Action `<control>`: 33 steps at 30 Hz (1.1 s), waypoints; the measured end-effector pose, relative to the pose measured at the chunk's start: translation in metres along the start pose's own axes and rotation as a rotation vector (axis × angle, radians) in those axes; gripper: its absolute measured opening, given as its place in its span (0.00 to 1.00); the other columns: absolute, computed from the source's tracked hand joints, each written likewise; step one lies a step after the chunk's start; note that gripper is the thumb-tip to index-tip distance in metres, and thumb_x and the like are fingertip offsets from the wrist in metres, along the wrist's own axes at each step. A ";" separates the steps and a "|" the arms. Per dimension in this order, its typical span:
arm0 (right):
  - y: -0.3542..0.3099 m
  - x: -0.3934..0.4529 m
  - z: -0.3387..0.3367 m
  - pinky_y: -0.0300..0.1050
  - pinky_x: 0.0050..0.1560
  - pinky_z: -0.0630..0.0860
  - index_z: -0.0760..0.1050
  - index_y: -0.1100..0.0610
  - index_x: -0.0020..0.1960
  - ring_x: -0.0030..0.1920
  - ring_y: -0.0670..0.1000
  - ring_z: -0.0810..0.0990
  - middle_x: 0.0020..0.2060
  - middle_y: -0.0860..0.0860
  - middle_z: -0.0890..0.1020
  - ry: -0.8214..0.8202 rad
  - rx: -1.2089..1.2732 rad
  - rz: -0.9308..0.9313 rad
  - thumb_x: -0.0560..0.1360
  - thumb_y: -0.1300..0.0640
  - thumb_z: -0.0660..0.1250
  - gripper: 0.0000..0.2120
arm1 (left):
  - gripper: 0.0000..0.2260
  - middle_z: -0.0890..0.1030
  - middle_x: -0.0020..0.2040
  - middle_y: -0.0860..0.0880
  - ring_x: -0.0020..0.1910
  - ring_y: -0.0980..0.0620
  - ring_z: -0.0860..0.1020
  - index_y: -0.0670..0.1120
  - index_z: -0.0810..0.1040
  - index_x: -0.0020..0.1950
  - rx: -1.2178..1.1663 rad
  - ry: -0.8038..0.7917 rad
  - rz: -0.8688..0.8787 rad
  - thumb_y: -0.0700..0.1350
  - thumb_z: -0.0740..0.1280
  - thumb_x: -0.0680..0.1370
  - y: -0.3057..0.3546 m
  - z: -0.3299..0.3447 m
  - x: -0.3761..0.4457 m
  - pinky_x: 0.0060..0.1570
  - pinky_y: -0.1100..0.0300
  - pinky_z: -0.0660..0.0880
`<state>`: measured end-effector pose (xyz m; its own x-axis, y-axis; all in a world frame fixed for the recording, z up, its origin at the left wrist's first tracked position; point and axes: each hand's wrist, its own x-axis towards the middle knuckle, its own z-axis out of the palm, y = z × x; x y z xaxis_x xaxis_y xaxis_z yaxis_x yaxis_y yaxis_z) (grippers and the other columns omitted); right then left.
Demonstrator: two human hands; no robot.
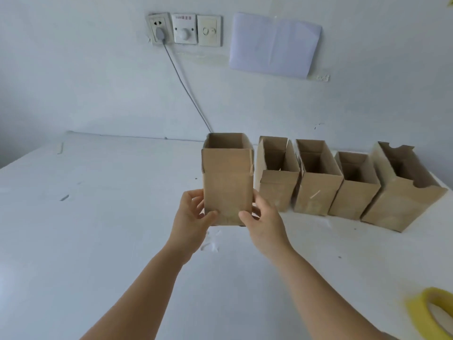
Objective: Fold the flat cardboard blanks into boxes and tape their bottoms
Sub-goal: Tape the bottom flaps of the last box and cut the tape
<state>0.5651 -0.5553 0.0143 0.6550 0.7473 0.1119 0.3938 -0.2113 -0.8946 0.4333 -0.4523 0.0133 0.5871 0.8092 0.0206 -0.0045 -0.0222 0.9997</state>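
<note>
Head: held box [228, 182] beside box row [318, 182].

Five cardboard boxes [228, 182], one yellow tape roll [434, 312], two hands [193, 214], and three wall plates [183, 28].

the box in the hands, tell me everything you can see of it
The held box is plain brown cardboard, folded into a tall rectangular shape and upright, its top open with the flaps standing up. The left hand and right hand grip its lower corners, thumbs on the near face. It sits at the left end of a row of four similar open boxes on the white table, beside but apart from them. Its bottom is hidden, so any tape there cannot be seen.
</note>
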 end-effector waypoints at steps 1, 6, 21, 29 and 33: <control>0.006 0.006 0.007 0.31 0.51 0.71 0.64 0.46 0.72 0.56 0.43 0.74 0.61 0.45 0.70 0.041 -0.032 0.031 0.76 0.57 0.64 0.26 | 0.17 0.80 0.57 0.54 0.60 0.54 0.78 0.52 0.71 0.55 0.053 0.018 -0.006 0.34 0.67 0.72 -0.005 -0.001 0.010 0.58 0.50 0.77; 0.034 0.030 0.036 0.40 0.56 0.75 0.63 0.46 0.73 0.52 0.45 0.74 0.57 0.45 0.68 0.179 -0.150 0.154 0.77 0.56 0.64 0.27 | 0.15 0.80 0.53 0.60 0.55 0.60 0.79 0.54 0.71 0.52 0.244 0.055 -0.069 0.35 0.65 0.73 -0.036 0.007 0.049 0.46 0.65 0.76; 0.077 0.067 0.073 0.38 0.65 0.67 0.60 0.55 0.75 0.68 0.47 0.70 0.69 0.49 0.68 0.293 0.010 0.412 0.78 0.65 0.56 0.26 | 0.17 0.78 0.58 0.50 0.53 0.54 0.78 0.49 0.74 0.65 0.380 -0.011 -0.047 0.38 0.64 0.77 -0.087 0.040 0.133 0.50 0.66 0.70; 0.080 0.081 0.078 0.44 0.71 0.63 0.48 0.54 0.78 0.74 0.49 0.61 0.75 0.50 0.56 0.243 0.003 0.449 0.79 0.63 0.58 0.32 | 0.15 0.78 0.58 0.50 0.54 0.53 0.77 0.48 0.74 0.63 0.385 -0.017 -0.064 0.39 0.65 0.76 -0.093 0.050 0.151 0.50 0.64 0.69; 0.076 0.079 0.075 0.44 0.71 0.61 0.45 0.54 0.78 0.75 0.50 0.58 0.77 0.49 0.52 0.188 -0.066 0.455 0.79 0.59 0.59 0.32 | 0.14 0.78 0.60 0.50 0.57 0.52 0.77 0.47 0.74 0.65 0.482 -0.042 -0.052 0.45 0.63 0.79 -0.096 0.047 0.151 0.54 0.60 0.72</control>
<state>0.5987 -0.4648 -0.0773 0.8727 0.4447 -0.2016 0.0771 -0.5332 -0.8425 0.5609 -0.3557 -0.0802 0.6087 0.7924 -0.0393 0.3949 -0.2597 0.8813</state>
